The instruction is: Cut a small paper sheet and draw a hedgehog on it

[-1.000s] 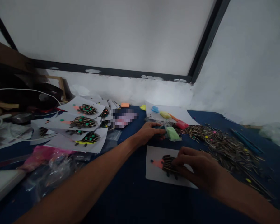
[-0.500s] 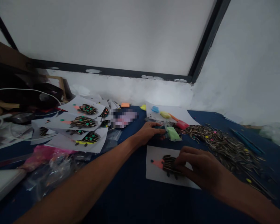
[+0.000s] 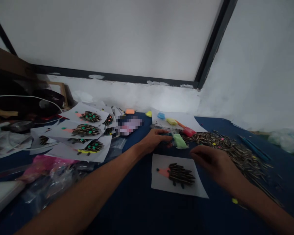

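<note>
A white paper card (image 3: 156, 182) lies on the blue table in front of me. On it is a hedgehog (image 3: 181, 174) of striped sunflower seeds, with a pink clay face and dark clay nose and feet. My left hand (image 3: 159, 139) is beyond the card, its fingers closed on what looks like dark teal clay (image 3: 170, 134), partly hidden. Against that hand is a light green clay packet (image 3: 180, 141). To the right of the hedgehog, my right hand (image 3: 212, 161) is just above the card's edge, fingers pinched together; whatever they hold is hidden and blurred.
A heap of sunflower seeds (image 3: 240, 153) spreads at the right, near blue sticks (image 3: 256, 148). Red clay (image 3: 188, 132) and yellow clay (image 3: 171, 121) lie farther back. Finished hedgehog cards (image 3: 87, 130) are piled at the left, behind clear plastic bags (image 3: 61, 178).
My right hand has lifted off the hedgehog and moved right and away from me, uncovering the seeds on its back. My left hand stays in place.
</note>
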The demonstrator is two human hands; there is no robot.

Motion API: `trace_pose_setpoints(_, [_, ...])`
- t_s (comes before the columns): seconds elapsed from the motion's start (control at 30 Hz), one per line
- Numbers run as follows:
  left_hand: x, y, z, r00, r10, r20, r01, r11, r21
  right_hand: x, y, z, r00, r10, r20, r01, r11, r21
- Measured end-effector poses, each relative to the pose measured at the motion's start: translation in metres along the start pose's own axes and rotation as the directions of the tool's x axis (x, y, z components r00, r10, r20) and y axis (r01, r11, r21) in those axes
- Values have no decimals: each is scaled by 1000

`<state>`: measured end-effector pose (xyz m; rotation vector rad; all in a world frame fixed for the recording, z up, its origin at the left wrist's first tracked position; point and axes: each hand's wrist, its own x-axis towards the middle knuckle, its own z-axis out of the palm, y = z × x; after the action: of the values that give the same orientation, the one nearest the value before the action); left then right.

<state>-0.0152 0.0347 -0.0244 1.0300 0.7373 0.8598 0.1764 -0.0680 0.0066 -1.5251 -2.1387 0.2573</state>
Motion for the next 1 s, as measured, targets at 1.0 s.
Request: trace_pose_setpoints(1.0, [-26, 9, 37, 967, -5, 255, -11, 998, 63, -1, -4, -1, 983, 136, -123, -94, 948, 303])
